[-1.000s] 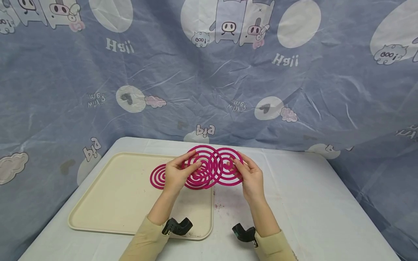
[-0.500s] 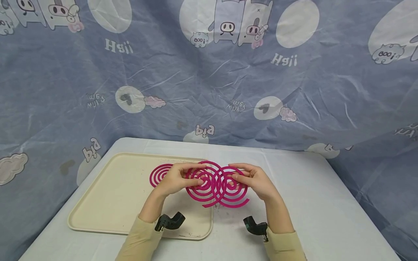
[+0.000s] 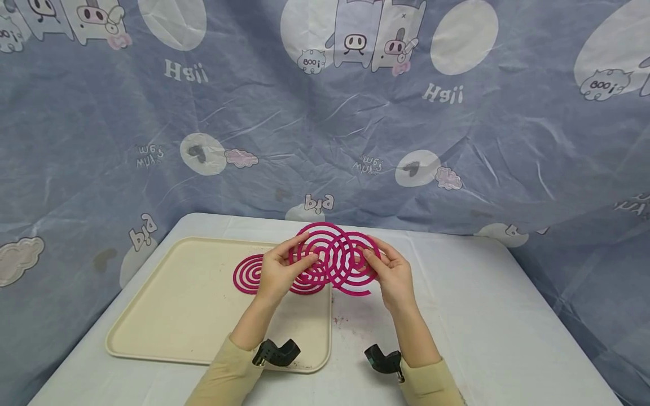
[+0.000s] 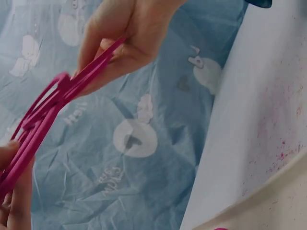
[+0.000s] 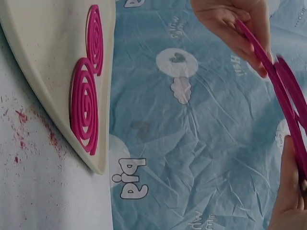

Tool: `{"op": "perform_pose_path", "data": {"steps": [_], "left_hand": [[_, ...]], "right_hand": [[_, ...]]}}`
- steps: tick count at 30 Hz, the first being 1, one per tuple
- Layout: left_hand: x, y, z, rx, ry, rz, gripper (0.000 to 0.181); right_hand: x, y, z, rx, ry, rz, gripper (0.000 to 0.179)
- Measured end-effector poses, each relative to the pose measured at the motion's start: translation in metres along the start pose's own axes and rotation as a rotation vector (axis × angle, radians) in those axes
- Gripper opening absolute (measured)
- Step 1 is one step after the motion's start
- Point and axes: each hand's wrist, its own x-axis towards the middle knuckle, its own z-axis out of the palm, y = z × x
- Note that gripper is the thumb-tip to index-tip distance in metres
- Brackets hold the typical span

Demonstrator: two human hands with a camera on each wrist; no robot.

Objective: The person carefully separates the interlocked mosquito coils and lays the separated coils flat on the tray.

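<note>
Two magenta mosquito coils are held up above the tray's right edge, their rings overlapping in the middle. My left hand (image 3: 276, 273) pinches the left coil (image 3: 321, 224) between thumb and fingers, thumb near its centre. On the other side, my right hand (image 3: 396, 276) grips the right coil (image 3: 355, 293) the same way; its loose outer end sticks out at the bottom. Seen edge-on in the left wrist view, the crossed coils (image 4: 60, 96) stretch between both hands. Two more coils, a left one (image 3: 247, 274) and a right one (image 3: 304, 291), lie on the tray, partly hidden by my left hand and the held coils.
A cream tray (image 3: 178, 316) with a raised rim covers the left part of the white table (image 3: 482, 316). Reddish crumbs (image 3: 341, 320) are scattered beside its right edge. A blue printed cloth (image 3: 304, 135) hangs behind the table.
Both hands first dipped toward me with the coils, then rose and tipped them upright again. The right coil has turned, its loose end now at the bottom, and the coils overlap more than at first.
</note>
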Motion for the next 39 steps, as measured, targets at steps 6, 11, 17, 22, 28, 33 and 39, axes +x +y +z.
{"op": "perform_pose_path", "data": {"steps": [6,11,17,22,28,33,39], "left_hand": [[0.002,0.000,-0.004,0.020,-0.079,0.014,0.042],[0.003,0.002,-0.023,0.097,-0.425,-0.032,0.030],[0.005,0.006,-0.032,0.132,-0.504,-0.122,0.031],[0.005,0.009,-0.027,0.112,-0.264,-0.133,0.032],[0.000,0.028,-0.020,0.148,-0.209,-0.108,0.028],[0.003,0.016,-0.031,0.115,-0.432,-0.074,0.031],[0.004,0.009,-0.038,0.161,-0.563,-0.118,0.035]], "right_hand": [[0.002,-0.003,-0.008,-0.049,-0.140,0.046,0.046],[0.003,-0.008,-0.024,-0.258,-0.394,0.079,0.045],[0.004,-0.011,-0.029,-0.312,-0.384,0.060,0.040],[0.005,-0.011,-0.026,-0.163,-0.187,0.036,0.042],[0.004,-0.012,-0.023,-0.090,-0.118,0.036,0.043],[0.005,-0.014,-0.030,-0.204,-0.264,0.082,0.040],[0.005,-0.017,-0.043,-0.371,-0.519,0.088,0.039]]}}
